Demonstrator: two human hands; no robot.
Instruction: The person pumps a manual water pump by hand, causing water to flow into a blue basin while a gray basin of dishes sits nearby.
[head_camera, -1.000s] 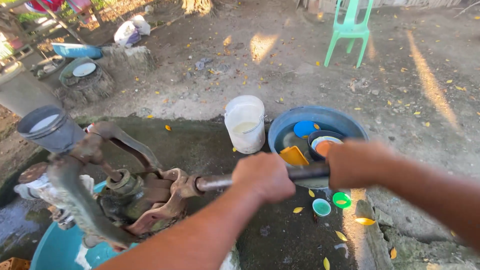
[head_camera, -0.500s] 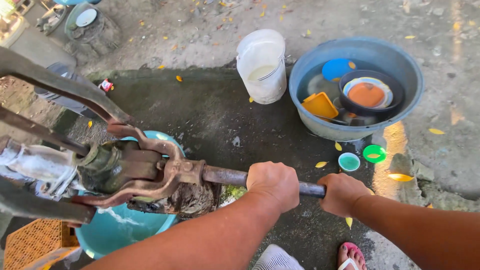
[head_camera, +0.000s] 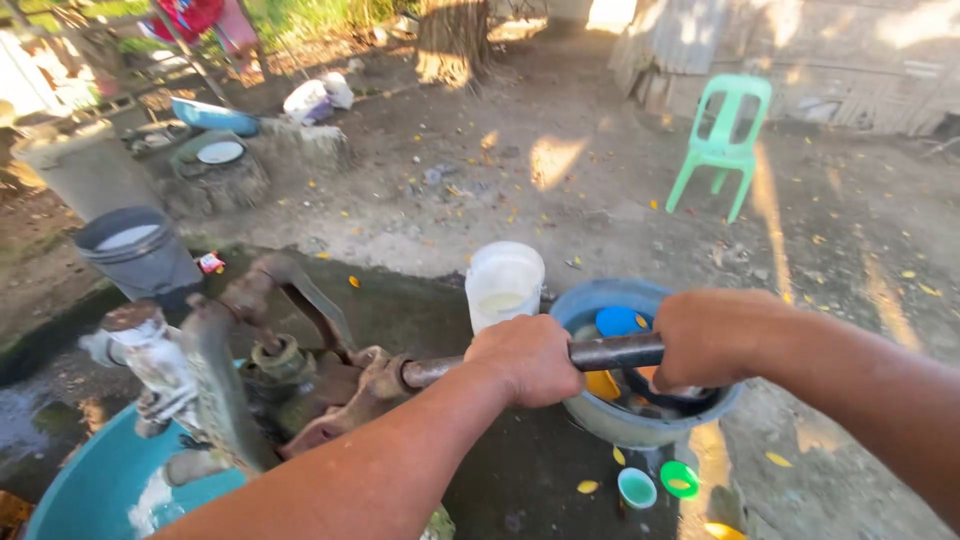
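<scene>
Both fists clamped tight on pump handle (head_camera: 610, 352), left hand (head_camera: 530, 358) nearer the rusty pump head (head_camera: 300, 385), right hand (head_camera: 712, 338) at the far end over the blue basin (head_camera: 600, 415); stiff heavy steel, probably damp and slick, end grip gives best leverage.

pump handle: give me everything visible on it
The pump handle is a dark, round metal bar, worn and dull, lying roughly level and running right from the rusty pump head. Its inner end sits in a rust-brown socket at the linkage. The left hand wraps it near the socket; the right hand grips the outer end, hiding the tip. A short bare stretch shows between the hands, above the blue basin.
</scene>
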